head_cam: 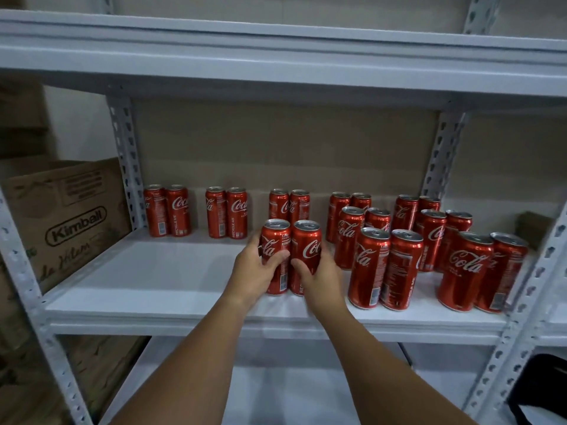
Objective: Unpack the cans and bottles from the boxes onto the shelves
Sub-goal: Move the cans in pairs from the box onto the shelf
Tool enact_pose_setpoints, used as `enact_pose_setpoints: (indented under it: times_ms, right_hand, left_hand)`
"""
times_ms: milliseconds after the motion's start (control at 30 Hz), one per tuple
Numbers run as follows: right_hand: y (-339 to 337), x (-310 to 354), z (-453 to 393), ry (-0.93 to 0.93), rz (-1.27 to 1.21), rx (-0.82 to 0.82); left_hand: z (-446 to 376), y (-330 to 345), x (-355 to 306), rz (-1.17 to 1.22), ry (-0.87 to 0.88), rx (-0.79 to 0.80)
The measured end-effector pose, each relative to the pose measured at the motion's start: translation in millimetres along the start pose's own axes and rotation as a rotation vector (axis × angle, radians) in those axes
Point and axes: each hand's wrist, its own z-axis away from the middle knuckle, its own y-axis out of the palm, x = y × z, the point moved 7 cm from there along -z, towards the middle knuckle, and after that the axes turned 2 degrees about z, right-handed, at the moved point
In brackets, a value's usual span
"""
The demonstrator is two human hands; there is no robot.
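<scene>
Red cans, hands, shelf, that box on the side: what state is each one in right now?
Left hand: grips the left can.
Right hand: grips the right can.
The two held cans: upright, side by side on the shelf, tabs unopened.
Other cans: upright, in pairs, more stacked rows toward the right.
Kimball box: cardboard, beside the rack, looks closed.

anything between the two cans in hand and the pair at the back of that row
Nothing visible. The left hand and right hand hold two Coca-Cola cans on the white shelf; the strip up to the back pair looks bare.
</scene>
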Motion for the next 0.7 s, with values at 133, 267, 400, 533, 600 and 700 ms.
enact_pose_setpoints:
  times_ms: [133, 267, 400, 533, 600, 700]
  right_hand:
    - [26, -20, -26, 0.038, 0.092, -0.001]
    - [38, -36, -46, 0.089, 0.052, 0.007]
    - [48, -44, -70, 0.143, -0.042, -0.015]
    - [51, -49, -78, 0.135, -0.108, -0.027]
    - [52, -51, -81, 0.126, -0.102, -0.027]
    - [54, -55, -83, 0.117, -0.029, -0.013]
  left_hand:
    - [-26, 9, 15, -0.063, 0.005, -0.019]
    - [-46, 16, 33, -0.033, -0.045, -0.03]
    - [-67, 21, 45, -0.015, -0.073, -0.043]
    - [-74, 25, 50, -0.019, -0.015, -0.039]
    - [-74, 26, 53, -0.015, 0.006, -0.03]
    - [-71, 27, 56, -0.017, 0.019, -0.019]
